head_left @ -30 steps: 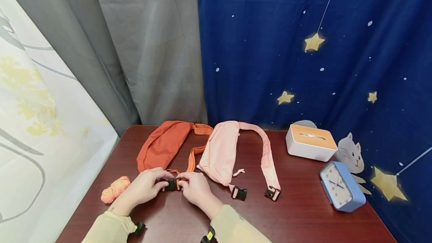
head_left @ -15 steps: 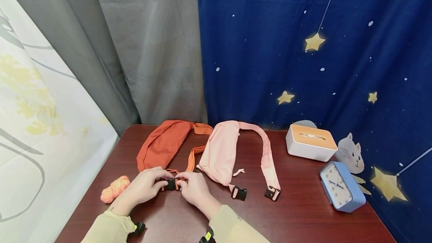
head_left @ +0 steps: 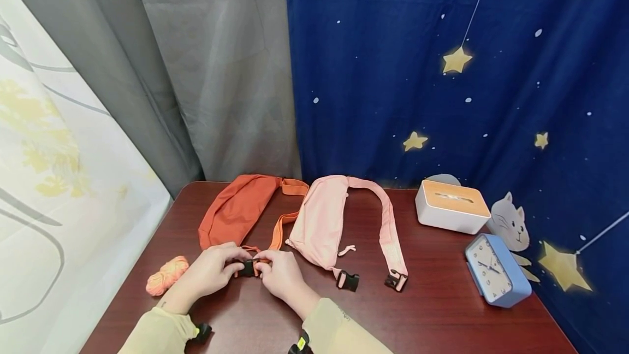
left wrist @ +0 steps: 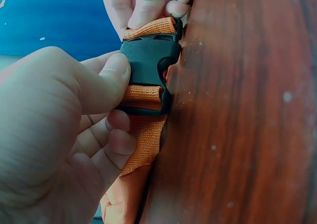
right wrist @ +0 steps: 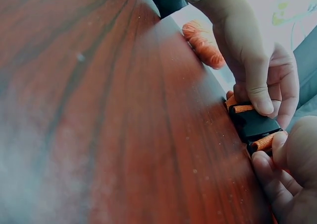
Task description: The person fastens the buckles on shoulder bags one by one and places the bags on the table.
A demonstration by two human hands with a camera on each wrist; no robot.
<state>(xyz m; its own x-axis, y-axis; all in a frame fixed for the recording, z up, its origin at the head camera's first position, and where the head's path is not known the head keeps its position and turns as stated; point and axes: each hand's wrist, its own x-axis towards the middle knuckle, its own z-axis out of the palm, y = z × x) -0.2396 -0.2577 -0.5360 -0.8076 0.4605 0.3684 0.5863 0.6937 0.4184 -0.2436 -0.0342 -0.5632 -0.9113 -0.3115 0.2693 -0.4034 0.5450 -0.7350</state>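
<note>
A black side-release buckle on orange webbing sits between both hands near the table's front left. In the left wrist view its two halves look joined, with the buckle lying flat side up. My left hand pinches its wider half between thumb and fingers. With thumb and fingers, my right hand grips the orange strap at the buckle's other end. Behind them lies the rust-orange waist bag that the webbing belongs to; the hands partly hide its lower end.
A pink waist bag lies to the right, its black buckle halves apart. An orange yarn skein is beside the left forearm. A tissue box and a blue clock stand at the right; curtains hang behind.
My right hand has shifted slightly left, toward the left hand, and the buckle has moved a little left. Both hands keep their grip; the bags stay in place.
</note>
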